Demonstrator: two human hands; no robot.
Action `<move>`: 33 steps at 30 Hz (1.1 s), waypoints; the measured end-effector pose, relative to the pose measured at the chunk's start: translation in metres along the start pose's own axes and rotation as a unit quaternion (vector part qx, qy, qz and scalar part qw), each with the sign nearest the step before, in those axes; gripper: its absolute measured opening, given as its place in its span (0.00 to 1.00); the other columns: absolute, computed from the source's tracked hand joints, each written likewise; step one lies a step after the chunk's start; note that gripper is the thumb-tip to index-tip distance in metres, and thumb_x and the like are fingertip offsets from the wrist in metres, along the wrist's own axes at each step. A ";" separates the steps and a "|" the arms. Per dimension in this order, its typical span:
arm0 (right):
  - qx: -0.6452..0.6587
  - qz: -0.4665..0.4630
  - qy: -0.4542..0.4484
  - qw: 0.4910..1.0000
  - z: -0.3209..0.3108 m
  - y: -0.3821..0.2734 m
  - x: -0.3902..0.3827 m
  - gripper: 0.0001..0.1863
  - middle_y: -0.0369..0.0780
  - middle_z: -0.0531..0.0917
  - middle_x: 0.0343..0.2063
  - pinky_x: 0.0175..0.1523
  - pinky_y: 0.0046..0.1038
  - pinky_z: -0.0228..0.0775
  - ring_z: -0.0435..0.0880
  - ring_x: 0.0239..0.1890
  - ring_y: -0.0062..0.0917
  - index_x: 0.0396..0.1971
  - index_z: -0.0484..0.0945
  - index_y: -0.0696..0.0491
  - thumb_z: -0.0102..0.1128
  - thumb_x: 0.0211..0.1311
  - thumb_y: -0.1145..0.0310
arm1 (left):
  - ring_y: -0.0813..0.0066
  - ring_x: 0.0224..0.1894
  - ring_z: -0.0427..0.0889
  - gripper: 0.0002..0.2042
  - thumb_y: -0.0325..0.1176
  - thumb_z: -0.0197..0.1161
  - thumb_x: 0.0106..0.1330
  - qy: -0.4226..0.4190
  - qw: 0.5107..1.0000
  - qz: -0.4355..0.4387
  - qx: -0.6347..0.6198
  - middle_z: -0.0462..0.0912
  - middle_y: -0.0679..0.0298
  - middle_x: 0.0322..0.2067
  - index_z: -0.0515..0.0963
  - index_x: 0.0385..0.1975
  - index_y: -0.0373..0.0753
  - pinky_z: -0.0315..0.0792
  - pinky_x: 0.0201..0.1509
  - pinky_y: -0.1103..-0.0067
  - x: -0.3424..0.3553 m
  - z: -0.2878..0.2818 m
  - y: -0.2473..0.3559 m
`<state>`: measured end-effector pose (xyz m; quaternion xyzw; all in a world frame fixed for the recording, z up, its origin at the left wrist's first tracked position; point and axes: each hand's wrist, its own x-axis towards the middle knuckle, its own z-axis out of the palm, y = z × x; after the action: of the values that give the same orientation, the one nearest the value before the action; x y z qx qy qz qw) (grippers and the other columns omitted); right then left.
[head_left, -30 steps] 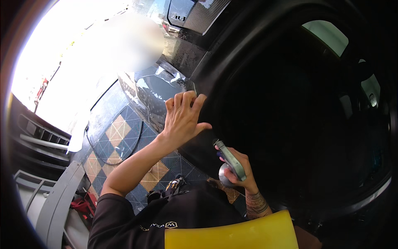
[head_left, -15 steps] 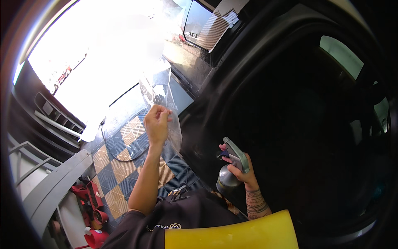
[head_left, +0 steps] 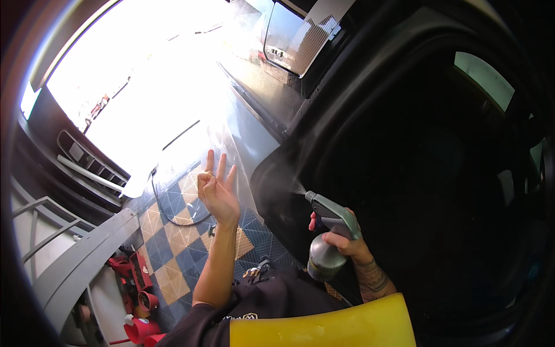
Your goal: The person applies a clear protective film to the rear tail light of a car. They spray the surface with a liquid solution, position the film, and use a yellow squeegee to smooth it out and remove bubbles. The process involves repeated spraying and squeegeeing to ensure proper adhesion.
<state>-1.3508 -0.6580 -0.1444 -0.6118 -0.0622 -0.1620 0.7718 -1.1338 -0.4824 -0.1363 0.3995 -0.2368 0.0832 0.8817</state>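
Note:
My left hand (head_left: 219,196) is raised in front of me, thumb and index finger pinched together and the other three fingers spread upward. The pinch is on a clear film (head_left: 244,168), which is nearly invisible against the glare; only a faint edge shows right of the hand. My right hand (head_left: 346,242) grips a spray bottle (head_left: 325,258) with a grey trigger head, its fingers around the trigger. A fine mist leaves the nozzle toward the upper left, between the film and a dark car door (head_left: 277,202).
The dark car opening fills the right side. Below lies a blue-and-tan tiled floor (head_left: 173,248) with a black cable (head_left: 157,199). Red tools (head_left: 139,270) and grey shelving (head_left: 87,254) stand at left, near a ladder (head_left: 92,165). Something yellow (head_left: 324,324) crosses the lower edge.
My left fingers have fanned out from a closed grip and the wrist has turned. The film shows less clearly. Mist now comes from the bottle, where none showed before.

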 end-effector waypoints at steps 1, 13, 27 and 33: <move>-0.012 -0.003 -0.004 1.000 0.000 -0.003 0.002 0.29 0.40 0.79 0.35 0.53 0.25 0.68 0.79 0.41 0.24 0.47 0.74 0.64 0.49 0.36 0.79 | 0.33 0.67 0.51 0.06 0.34 0.47 0.62 -0.005 1.000 -0.002 0.009 0.56 0.37 0.64 0.64 0.26 0.41 0.53 0.62 0.39 -0.001 0.000 -0.004; -0.104 -0.034 -0.140 0.984 0.030 0.049 0.089 0.28 0.40 0.80 0.31 0.36 0.21 0.73 0.78 0.29 0.21 0.50 0.72 0.63 0.57 0.42 0.77 | 0.73 0.32 0.76 0.13 0.18 0.59 0.56 -0.384 0.759 0.124 0.511 0.76 0.61 0.36 0.79 0.41 0.36 0.72 0.34 0.80 0.032 -0.016 0.049; -0.043 -0.013 -0.287 0.957 0.074 0.052 0.140 0.26 0.42 0.81 0.42 0.52 0.27 0.69 0.78 0.46 0.23 0.51 0.73 0.63 0.62 0.47 0.76 | 0.73 0.30 0.76 0.19 0.46 0.48 0.72 -0.555 0.743 -0.130 0.351 0.76 0.62 0.27 0.78 0.35 0.34 0.73 0.38 0.76 0.103 -0.060 0.057; -0.121 -0.114 -0.119 0.979 0.055 0.029 0.093 0.31 0.46 0.79 0.39 0.58 0.28 0.67 0.79 0.46 0.33 0.51 0.69 0.66 0.57 0.42 0.72 | 0.75 0.36 0.81 0.11 0.23 0.54 0.65 -0.118 0.874 0.116 0.458 0.80 0.60 0.30 0.76 0.47 0.34 0.78 0.40 0.78 0.036 -0.036 0.046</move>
<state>-1.2484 -0.6158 -0.1305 -0.7043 -0.2024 -0.1812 0.6558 -1.1053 -0.4260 -0.1088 0.7347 -0.3191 0.2365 0.5499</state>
